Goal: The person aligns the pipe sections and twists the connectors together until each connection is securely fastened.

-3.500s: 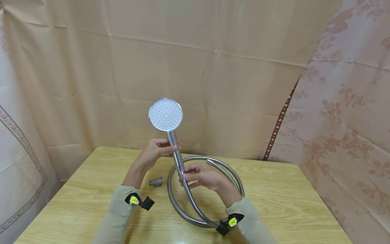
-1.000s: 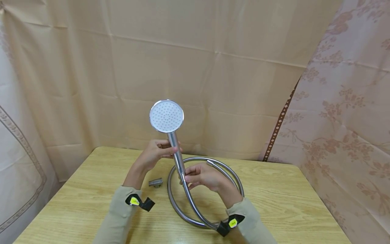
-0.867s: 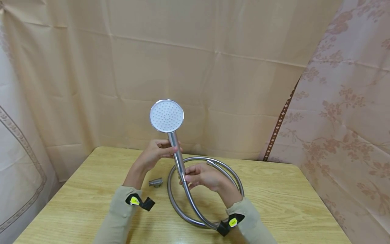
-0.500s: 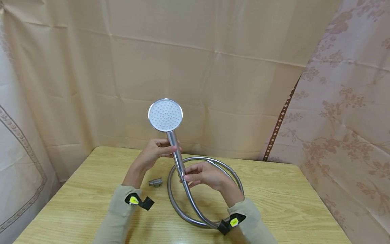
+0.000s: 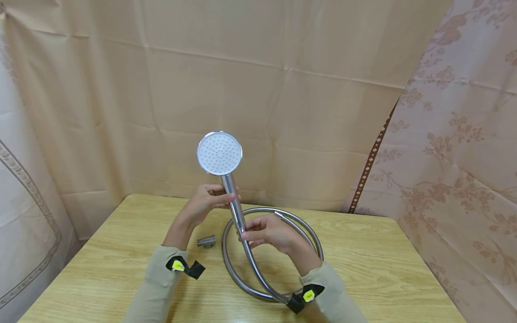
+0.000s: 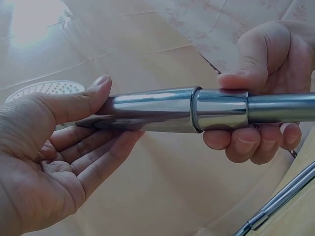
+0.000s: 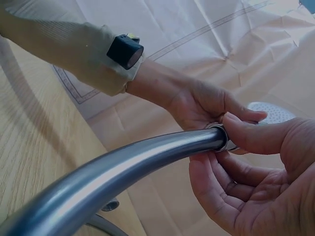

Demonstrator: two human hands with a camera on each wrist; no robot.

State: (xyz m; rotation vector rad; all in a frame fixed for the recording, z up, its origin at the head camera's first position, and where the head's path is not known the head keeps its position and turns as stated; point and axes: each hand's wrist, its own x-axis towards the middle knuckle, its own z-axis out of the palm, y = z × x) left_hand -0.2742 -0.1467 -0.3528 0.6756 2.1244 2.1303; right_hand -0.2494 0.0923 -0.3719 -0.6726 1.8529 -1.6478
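Note:
A chrome shower head [image 5: 220,153] with a white nozzle face is held up above the table, tilted slightly left. My left hand [image 5: 203,202] grips its handle [image 5: 234,197] between thumb and fingers. Just below, my right hand [image 5: 268,232] pinches the smooth metal collar [image 6: 221,109] of the shower hose [image 5: 256,269] at the handle's lower end. In the left wrist view the collar sits against the handle with a thin dark seam between them. The hose runs down from the collar into a loop on the table.
A small chrome bracket-like fitting [image 5: 206,242] lies on the wooden table [image 5: 383,269], left of the hose loop. The hose's other end [image 5: 278,215] lies behind the right hand. A beige curtain [image 5: 282,112] hangs along the table's back edge.
The right hand's thumb and fingers shift slightly around the collar, and the shower head sways a little left and right. Left hand keeps its grip; the fitting stays where it was.

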